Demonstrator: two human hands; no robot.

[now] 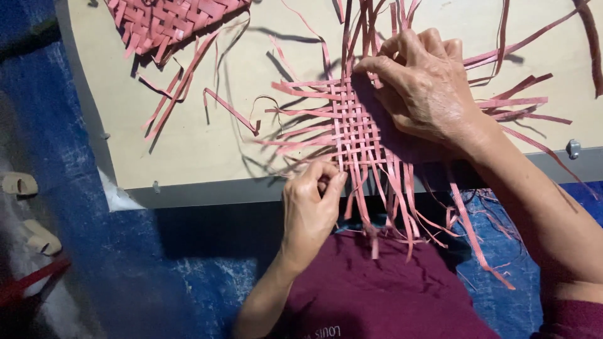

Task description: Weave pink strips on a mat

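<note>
Left hand (311,204) pinches one pink strip (349,188) at the near edge of the half-woven mat (355,129). Right hand (424,88) presses flat, fingers curled, on the weave atop the board (188,144).

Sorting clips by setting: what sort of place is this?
Probably a home or small handicraft spot on the floor: a flat beige work board over blue tarpaulin, with pink woven strip mats, one half-made, one set aside.

a finished pink woven mat (164,22) lies on a pale board (188,138).
</note>
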